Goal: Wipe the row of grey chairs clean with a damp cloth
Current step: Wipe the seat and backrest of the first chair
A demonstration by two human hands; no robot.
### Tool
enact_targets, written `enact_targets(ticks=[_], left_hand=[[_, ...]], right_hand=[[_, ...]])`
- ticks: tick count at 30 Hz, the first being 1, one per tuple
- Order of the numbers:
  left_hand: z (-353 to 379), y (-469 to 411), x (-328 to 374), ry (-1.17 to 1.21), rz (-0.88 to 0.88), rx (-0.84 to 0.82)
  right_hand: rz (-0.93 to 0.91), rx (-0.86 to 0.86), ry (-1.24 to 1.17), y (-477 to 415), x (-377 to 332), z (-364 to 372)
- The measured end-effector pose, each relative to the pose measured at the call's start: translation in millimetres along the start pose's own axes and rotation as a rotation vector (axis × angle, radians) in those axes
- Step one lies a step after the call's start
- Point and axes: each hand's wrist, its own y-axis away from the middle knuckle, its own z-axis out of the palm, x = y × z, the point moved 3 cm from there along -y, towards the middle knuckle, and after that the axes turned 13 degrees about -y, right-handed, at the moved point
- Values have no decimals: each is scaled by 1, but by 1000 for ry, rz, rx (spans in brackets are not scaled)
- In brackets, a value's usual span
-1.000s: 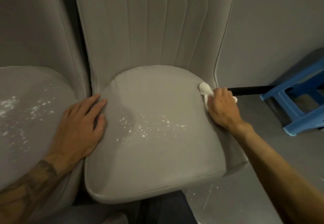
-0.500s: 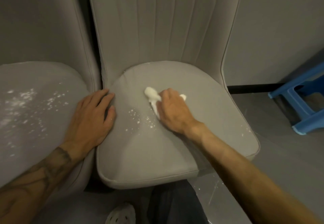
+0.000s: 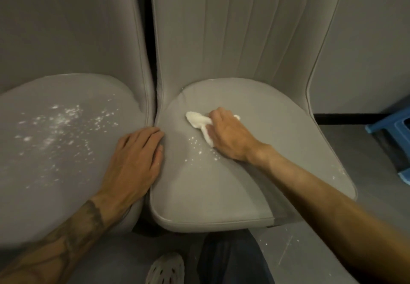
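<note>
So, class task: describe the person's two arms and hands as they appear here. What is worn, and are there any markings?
Both arms are bare, with no sleeves, gloves, watch or rings visible. The left hand leads back to a forearm carrying a dark tattoo near the wrist and further up. The right hand and its forearm show no markings.

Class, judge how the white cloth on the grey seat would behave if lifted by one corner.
The crumpled white cloth probably hangs floppy: it bunches unevenly under the right hand. It seems light, since little of it shows. It likely slides easily over the smooth grey seat cushion.
</note>
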Motion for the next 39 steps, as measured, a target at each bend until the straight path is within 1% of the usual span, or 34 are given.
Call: enact_targets(ticks=[3, 4, 5, 6, 8, 9, 10, 11, 12, 15, 16, 18, 20, 21, 22, 23, 25, 27, 28, 29, 31, 33, 34, 35, 37, 39], left_hand=[[1, -1, 2, 7, -12, 21], [2, -1, 1, 7, -19, 26], [2, -2, 1, 11, -25, 27], [2, -2, 1, 16, -29, 23], [1, 0, 0, 26, -34, 16], [1, 1, 0, 34, -36, 15], [1, 1, -1, 40, -36, 13], [0, 1, -1, 42, -40, 6], [-1, 1, 0, 43, -44, -3], [-2, 0, 1, 54, -60, -15], [-2, 0, 1, 57, -67, -17], [-1, -1, 0, 66, -79, -19], [0, 0, -1, 86, -96, -26], [1, 0, -1, 92, -106, -28], [0, 0, -1, 92, -118, -29], [-1, 0, 0, 91, -131, -30], [-4, -2, 1, 91, -157, -45], [-4, -4, 0, 93, -168, -68], [-4, -4, -1, 99, -172, -82], [-5, -2, -3, 106, -176, -101], [-8, 3, -5, 124, -170, -138], [-11, 10, -6, 110, -142, -172], [-13, 15, -6, 94, -129, -184], [-14, 18, -5, 89, -126, -191], [-16, 22, -4, 108, -152, -182], [-15, 22, -5, 118, -177, -160]], right_hand=[[230, 86, 45, -26, 31, -16], [277, 102, 66, -35, 26, -13], [258, 104, 79, -41, 12, -6], [200, 91, 59, -41, -7, 4], [-8, 22, -39, -26, -42, 24], [-111, -35, -67, -14, -51, 26], [-172, -90, -70, -6, -51, 23], [-189, -114, -57, -5, -43, 17], [-147, -108, -40, -10, -32, 9], [88, -9, 62, -42, -6, -2], [100, 11, 97, -48, -14, 3], [7, 12, 52, -41, -40, 21], [-175, -9, -45, -17, -60, 31], [-238, -40, -67, -7, -59, 30], [-254, -64, -72, -6, -54, 27], [-223, -63, -67, -11, -47, 21], [-74, -4, -30, -37, -32, 15], [26, 50, 48, -55, -36, 20], [22, 48, 56, -54, -44, 26], [-32, 41, 36, -46, -55, 33], [-187, 1, -50, -14, -73, 38], [-301, -56, -65, 11, -76, 34], [-296, -77, -60, 13, -73, 30], [-252, -86, -56, 8, -70, 26], [-136, -53, 9, -10, -66, 22], [-99, -19, 97, -15, -78, 26]])
